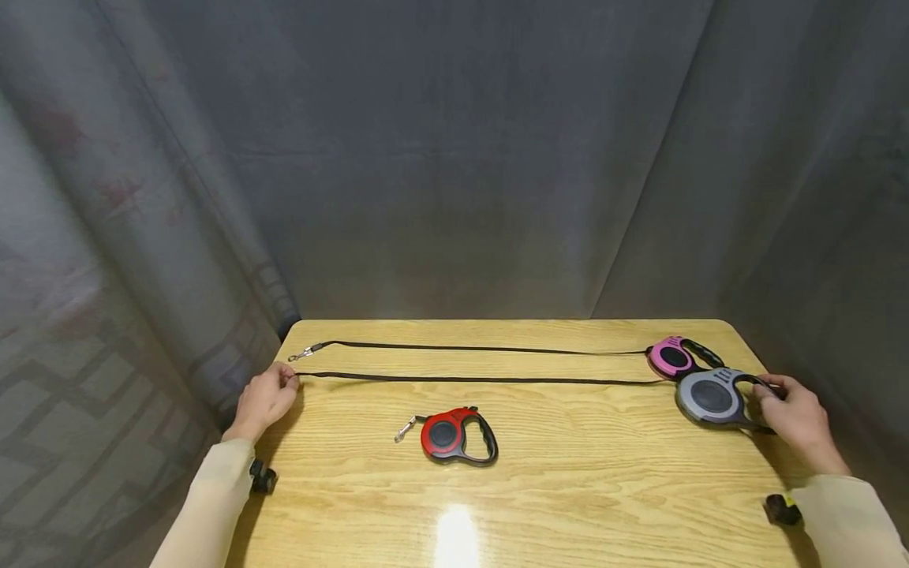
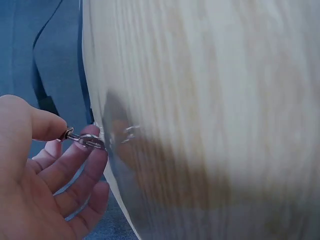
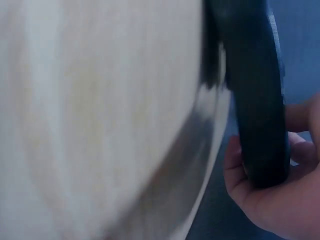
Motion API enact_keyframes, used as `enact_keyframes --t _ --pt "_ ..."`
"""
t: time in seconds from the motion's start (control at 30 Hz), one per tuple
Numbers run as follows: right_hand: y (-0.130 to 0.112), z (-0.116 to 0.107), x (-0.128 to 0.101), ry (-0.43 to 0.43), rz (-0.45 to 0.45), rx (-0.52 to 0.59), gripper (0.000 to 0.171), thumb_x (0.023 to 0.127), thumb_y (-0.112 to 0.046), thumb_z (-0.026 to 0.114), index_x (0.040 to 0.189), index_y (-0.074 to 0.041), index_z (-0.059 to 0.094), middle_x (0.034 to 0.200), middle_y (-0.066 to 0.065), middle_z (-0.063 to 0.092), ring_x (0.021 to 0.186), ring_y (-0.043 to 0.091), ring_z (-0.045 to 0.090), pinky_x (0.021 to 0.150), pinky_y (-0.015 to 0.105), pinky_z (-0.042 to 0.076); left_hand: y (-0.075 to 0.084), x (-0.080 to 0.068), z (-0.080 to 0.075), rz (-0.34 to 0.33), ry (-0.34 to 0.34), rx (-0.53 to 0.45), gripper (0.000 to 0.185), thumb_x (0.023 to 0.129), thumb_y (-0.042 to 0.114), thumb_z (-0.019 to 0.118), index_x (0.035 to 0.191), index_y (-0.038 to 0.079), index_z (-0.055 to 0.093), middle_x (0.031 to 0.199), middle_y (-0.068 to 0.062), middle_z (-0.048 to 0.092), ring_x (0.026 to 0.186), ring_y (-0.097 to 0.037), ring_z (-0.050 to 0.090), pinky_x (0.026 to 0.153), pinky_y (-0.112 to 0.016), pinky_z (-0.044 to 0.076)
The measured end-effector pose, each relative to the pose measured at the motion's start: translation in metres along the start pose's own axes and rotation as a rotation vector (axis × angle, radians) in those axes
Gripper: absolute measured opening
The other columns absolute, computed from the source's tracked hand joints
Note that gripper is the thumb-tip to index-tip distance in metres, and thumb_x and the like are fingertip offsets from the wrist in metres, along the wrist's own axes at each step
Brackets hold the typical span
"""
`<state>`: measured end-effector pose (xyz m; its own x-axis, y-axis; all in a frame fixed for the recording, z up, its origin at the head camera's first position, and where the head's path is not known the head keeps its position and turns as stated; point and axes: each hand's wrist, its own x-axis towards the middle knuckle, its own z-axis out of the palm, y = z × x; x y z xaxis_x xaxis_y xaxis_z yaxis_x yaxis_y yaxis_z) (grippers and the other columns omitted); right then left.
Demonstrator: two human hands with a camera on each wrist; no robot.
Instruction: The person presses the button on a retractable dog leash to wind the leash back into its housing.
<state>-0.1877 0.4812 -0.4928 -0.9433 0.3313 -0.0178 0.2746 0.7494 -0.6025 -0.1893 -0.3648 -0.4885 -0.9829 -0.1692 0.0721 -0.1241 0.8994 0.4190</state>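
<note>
Grey leash (image 1: 711, 397): a grey retractable leash housing with a black handle, lying flat near the right edge of the table, just in front of the pink one and touching or nearly touching it.
Its cord (image 1: 483, 380): a thin black line drawn out straight across the table from the housing to the left edge.
Its clip (image 2: 89, 141): a small metal snap at the cord's left end, right at the table's left edge; the left wrist view shows it held just off the rim.
Right hand (image 1: 798, 416): fingers curled round the black handle loop (image 3: 260, 100) of the grey leash, gripping it; the right wrist view shows the loop seated in the palm.
Left hand (image 1: 266, 398): pinches the clip between thumb and fingers at the left edge, the other fingers loosely bent beneath.
Pink leash (image 1: 671, 356): pink housing with a black handle, at the far right of the table, behind the grey one.
Pink leash cord (image 1: 483, 348): also pulled out, running roughly parallel to the grey one's cord and farther back, ending in a metal clip (image 1: 301, 353) lying free near the far left corner.
Red leash (image 1: 454, 435): red and black housing, cord wound in, short clip sticking out to its left; it sits mid-table, nearer the person, apart from both hands.
Table (image 1: 568, 489): light wood grain, rounded corners, a bright glare spot on the near edge.
Backdrop (image 1: 454, 158): grey draped cloth behind and to the sides.
Sleeves (image 1: 213, 505): pale cream, on both forearms.
</note>
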Motion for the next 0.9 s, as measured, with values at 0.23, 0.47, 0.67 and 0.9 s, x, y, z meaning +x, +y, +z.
enact_keyframes --t 0.23,0.47,0.67,0.9 --pt "-0.016 -0.016 -0.007 -0.030 -0.057 0.137 0.055 0.112 -0.027 0.045 0.151 0.012 0.043 0.111 -0.001 0.065 0.085 0.000 0.052 0.064 0.020 0.045 -0.004 -0.005 -0.004 0.003 -0.016 -0.038 0.022 0.105 0.019 0.048 0.106 0.002 0.060 0.096 -0.014 0.066 0.084 -0.030 0.060 0.074 -0.037 0.041" --pt "-0.025 -0.028 -0.014 -0.044 -0.107 0.116 0.043 0.108 -0.015 0.046 0.140 0.013 0.050 0.094 -0.021 0.054 0.073 -0.002 0.053 0.061 0.022 0.047 -0.010 -0.008 -0.006 -0.021 -0.038 -0.054 0.027 0.108 0.020 0.043 0.111 0.000 0.061 0.102 -0.017 0.067 0.090 -0.033 0.062 0.077 -0.041 0.043" --pt "-0.024 -0.030 -0.017 -0.149 -0.203 0.051 0.038 0.107 -0.017 0.048 0.132 0.011 0.051 0.087 0.006 0.060 0.070 0.008 0.050 0.060 0.029 0.038 -0.009 -0.009 -0.007 -0.036 -0.055 -0.073 0.027 0.110 0.019 0.035 0.112 -0.002 0.053 0.105 -0.022 0.063 0.094 -0.038 0.061 0.080 -0.045 0.044" --pt "-0.023 -0.033 -0.020 -0.229 -0.204 0.014 0.052 0.111 -0.041 0.049 0.128 0.008 0.053 0.091 0.005 0.060 0.072 0.010 0.051 0.062 0.030 0.039 -0.010 -0.010 -0.006 -0.026 -0.057 -0.105 0.028 0.112 0.018 0.032 0.117 -0.004 0.049 0.112 -0.028 0.061 0.101 -0.043 0.061 0.085 -0.052 0.045"
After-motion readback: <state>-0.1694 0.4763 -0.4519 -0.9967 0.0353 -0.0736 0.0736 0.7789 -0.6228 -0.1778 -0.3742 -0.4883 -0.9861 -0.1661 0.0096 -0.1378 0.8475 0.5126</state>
